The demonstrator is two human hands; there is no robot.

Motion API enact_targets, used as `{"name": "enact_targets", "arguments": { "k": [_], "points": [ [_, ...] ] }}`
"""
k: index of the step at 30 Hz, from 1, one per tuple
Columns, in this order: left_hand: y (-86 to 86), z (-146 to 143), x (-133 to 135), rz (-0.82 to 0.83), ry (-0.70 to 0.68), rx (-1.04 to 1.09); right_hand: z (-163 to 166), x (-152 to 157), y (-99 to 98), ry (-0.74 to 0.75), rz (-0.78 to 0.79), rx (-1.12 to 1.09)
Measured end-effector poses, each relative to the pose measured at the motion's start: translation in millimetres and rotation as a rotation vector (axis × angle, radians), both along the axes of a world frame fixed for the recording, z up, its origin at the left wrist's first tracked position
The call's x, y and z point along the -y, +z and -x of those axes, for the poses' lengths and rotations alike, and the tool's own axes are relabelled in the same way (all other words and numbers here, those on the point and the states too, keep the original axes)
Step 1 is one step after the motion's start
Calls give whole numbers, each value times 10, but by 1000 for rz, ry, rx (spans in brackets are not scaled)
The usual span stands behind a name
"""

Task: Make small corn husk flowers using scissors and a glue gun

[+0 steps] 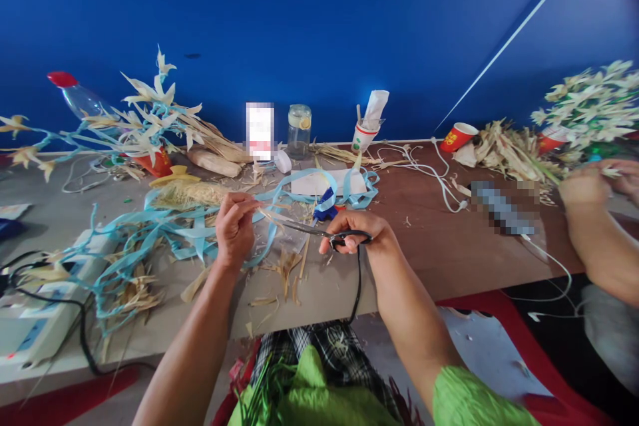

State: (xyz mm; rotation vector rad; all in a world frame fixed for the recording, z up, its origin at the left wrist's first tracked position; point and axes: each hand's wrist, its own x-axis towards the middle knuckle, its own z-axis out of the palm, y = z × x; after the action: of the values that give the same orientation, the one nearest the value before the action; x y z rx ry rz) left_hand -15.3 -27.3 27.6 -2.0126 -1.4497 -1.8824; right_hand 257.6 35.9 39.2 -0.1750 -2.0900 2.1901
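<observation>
Pointing leftward from the right hand (pixel 357 229), the scissors (pixel 304 229) lie nearly level above the desk (pixel 409 253), their long axis running across the body and tipping slightly up toward the left hand (pixel 234 229). The right hand is closed around them, fingers in the black handles, while the left hand pinches a thin pale strip (pixel 274 205), probably husk, just beyond the blade tips. The strip's free part reaches rightward over the blades, so the left hand is nearest to it; whether metal touches it is too small to tell. A black cord (pixel 358 286) hangs below the right hand toward the desk edge. Beneath and in front of the hands lie husk scraps (pixel 285 265), and just behind the right hand sits a dark blue object (pixel 325 205). Tangled light-blue ribbon (pixel 197 239) crowds the left forearm's outer side and loops behind both hands, the closest clutter to the blades. Farther back stand a glass jar (pixel 299 136) and a white paper cup (pixel 365 138); well to the right, a phone (pixel 502 208) lies near a co-worker's hand (pixel 584 188).
</observation>
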Motion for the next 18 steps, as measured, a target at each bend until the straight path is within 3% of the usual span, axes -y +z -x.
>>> {"name": "enact_targets", "arguments": {
  "k": [11, 18],
  "points": [
    [-15, -17, -9, -27, -33, -33, 17, 20, 52, -6, -14, -44],
    [1, -31, -2, -75, -70, -58, 17, 20, 62, 14, 59, -45]
  ]
}}
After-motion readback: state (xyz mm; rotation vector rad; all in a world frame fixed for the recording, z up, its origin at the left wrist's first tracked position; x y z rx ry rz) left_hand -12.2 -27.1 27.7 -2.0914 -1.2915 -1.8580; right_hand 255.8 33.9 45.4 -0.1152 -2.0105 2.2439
